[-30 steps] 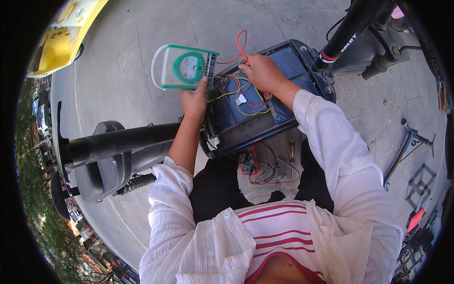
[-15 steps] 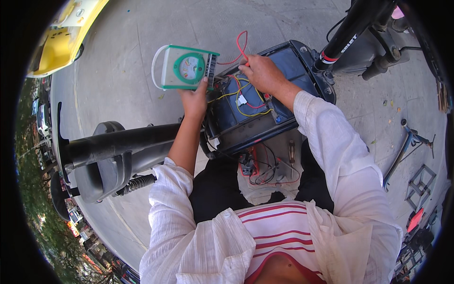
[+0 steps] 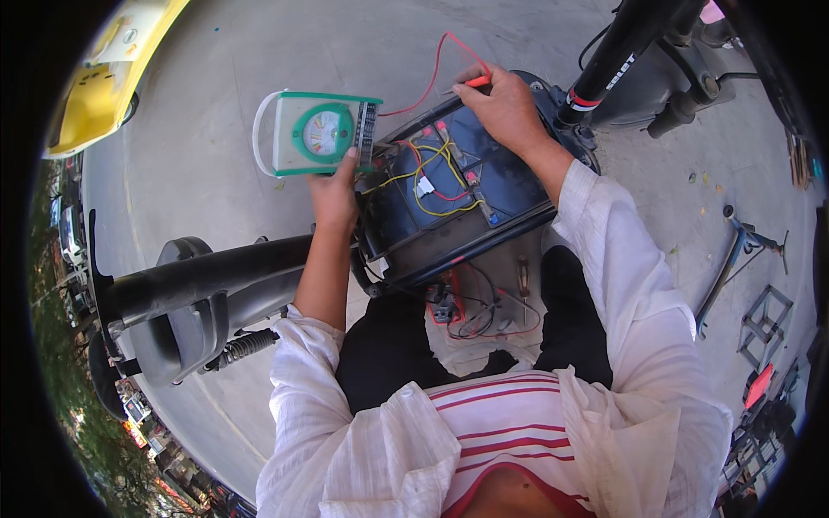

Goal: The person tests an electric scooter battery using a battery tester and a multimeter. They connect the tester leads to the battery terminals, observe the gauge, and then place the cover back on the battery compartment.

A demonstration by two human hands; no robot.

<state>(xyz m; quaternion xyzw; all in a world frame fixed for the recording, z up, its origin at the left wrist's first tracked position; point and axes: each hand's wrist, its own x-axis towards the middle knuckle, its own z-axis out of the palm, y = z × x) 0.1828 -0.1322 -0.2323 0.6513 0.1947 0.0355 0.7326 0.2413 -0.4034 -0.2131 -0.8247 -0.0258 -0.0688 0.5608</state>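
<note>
My left hand grips the lower edge of a green and white battery tester with a round dial and a pale handle. From its right side a red lead loops up to a red test probe, pinched in my right hand. The probe's thin metal tip points left, above the far edge of the battery tray. Dark batteries lie in the open floor compartment of an electric scooter. Yellow wires, a red wire and a white connector run across them, between red and blue terminals.
Between my legs lie a red and black multimeter, dark cables and a screwdriver. The scooter's black steering column rises at upper right, its seat frame at left. A metal stand rests on the pavement at right.
My right hand has moved up and right with the probe, now turned sideways with its tip to the left. My left hand and the tester have shifted slightly left.
</note>
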